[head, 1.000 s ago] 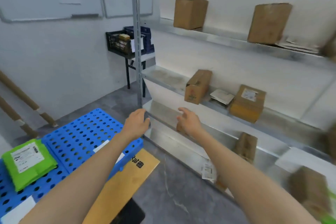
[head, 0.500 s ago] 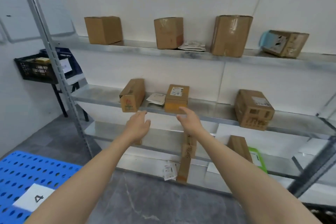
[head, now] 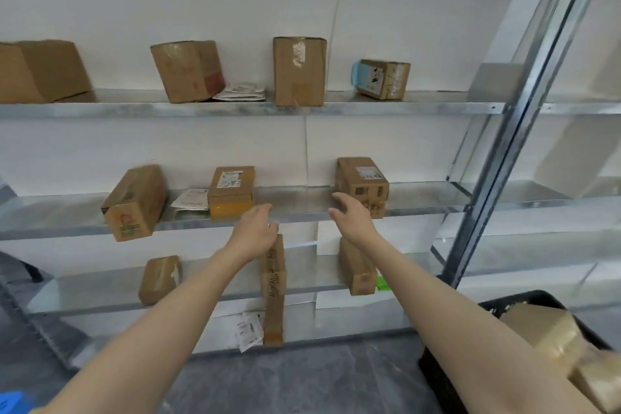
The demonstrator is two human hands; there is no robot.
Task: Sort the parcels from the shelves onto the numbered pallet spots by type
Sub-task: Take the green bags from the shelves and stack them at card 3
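Observation:
Both arms reach toward the middle metal shelf (head: pixel 295 202). My left hand (head: pixel 257 230) hovers empty, fingers relaxed, just right of a labelled cardboard box (head: pixel 231 191). My right hand (head: pixel 351 217), also empty and spread, is in front of a brown box with a white label (head: pixel 363 183), close to it but apart. A tilted box (head: pixel 134 202) and a white flat mailer (head: pixel 191 199) lie further left on the same shelf. The upper shelf carries several brown boxes (head: pixel 299 70). The lower shelf holds upright narrow boxes (head: pixel 274 270).
A steel upright (head: pixel 510 151) stands at the right. A black crate (head: pixel 524 304) with brown parcels sits at bottom right. A sliver of the blue pallet (head: pixel 13 402) shows at bottom left. Grey floor lies below the shelves.
My view has swung right along the shelves, away from the blue pallet. Both hands stay raised and empty, now spread wider and nearer the middle shelf's right box.

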